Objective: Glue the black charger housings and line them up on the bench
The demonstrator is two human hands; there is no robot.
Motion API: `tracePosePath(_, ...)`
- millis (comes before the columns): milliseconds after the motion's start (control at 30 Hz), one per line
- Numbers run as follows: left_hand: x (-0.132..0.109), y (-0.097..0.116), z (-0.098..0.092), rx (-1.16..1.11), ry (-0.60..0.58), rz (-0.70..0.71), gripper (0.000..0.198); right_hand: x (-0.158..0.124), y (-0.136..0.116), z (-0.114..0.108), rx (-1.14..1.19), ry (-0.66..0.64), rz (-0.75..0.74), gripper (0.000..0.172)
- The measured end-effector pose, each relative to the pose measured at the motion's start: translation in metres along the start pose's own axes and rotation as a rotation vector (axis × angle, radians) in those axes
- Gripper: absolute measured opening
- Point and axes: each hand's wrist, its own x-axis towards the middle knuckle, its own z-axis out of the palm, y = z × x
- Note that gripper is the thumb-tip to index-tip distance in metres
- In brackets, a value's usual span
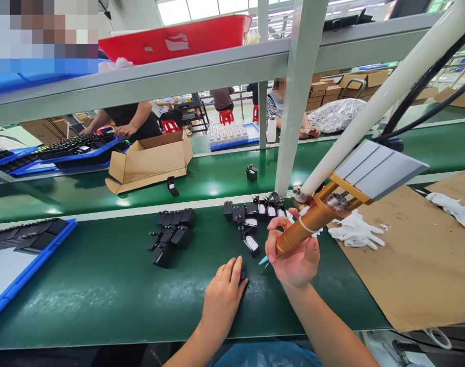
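Observation:
My right hand (293, 257) is wrapped round a gold-coloured hanging tool (312, 220) whose thin tip (263, 260) points down at the green belt. My left hand (223, 295) lies on the belt with fingers closed over a small black part (242, 276) that is mostly hidden. Just beyond the hands lies a cluster of black parts with white labels (255, 216). A second pile of black parts (172, 234) sits to the left.
White gloves (355, 230) lie on a brown cardboard sheet (416, 265) at right. A blue tray (22, 265) is at the left edge. An open carton (150, 160) sits on the far belt, past a metal post (293, 107). Other people work at the back.

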Motion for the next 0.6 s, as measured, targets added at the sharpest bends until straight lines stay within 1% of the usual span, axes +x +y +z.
tracePosePath(100,-0.001,0.008,0.002,0.063,-0.027,-0.010,0.039,0.000,0.000,0.000,-0.005,0.012,-0.002,0.031)
tracePosePath(167,-0.001,0.011,0.002,0.039,-0.046,-0.033,0.043,0.001,-0.001,0.000,-0.013,0.022,0.004,0.031)
tracePosePath(233,-0.001,0.008,0.001,-0.075,-0.084,-0.078,0.046,0.001,-0.002,0.000,-0.027,0.034,0.013,0.033)
tracePosePath(267,0.000,0.006,-0.001,-0.175,-0.108,-0.118,0.048,0.001,-0.002,0.000,-0.037,0.041,0.019,0.034)
tracePosePath(300,0.001,0.001,-0.004,-0.309,-0.133,-0.179,0.049,0.001,-0.003,0.000,-0.048,0.048,0.027,0.036)
tracePosePath(367,0.004,-0.009,-0.011,-0.682,-0.167,-0.387,0.052,0.001,-0.003,0.000,-0.061,0.062,0.042,0.040)
tracePosePath(433,0.007,-0.019,-0.022,-1.155,-0.154,-0.661,0.057,0.002,-0.003,0.000,-0.066,0.072,0.052,0.041)
tracePosePath(467,0.009,-0.023,-0.027,-1.388,-0.133,-0.780,0.059,0.002,-0.003,-0.001,-0.071,0.075,0.052,0.041)
tracePosePath(500,0.010,-0.026,-0.032,-1.593,-0.109,-0.867,0.060,0.002,-0.003,-0.001,-0.078,0.079,0.050,0.042)
tracePosePath(533,0.011,-0.027,-0.037,-1.759,-0.089,-0.917,0.061,0.002,-0.003,-0.001,-0.088,0.082,0.048,0.042)
tracePosePath(600,0.011,-0.026,-0.044,-1.968,-0.077,-0.930,0.060,0.002,-0.003,-0.001,-0.105,0.092,0.040,0.043)
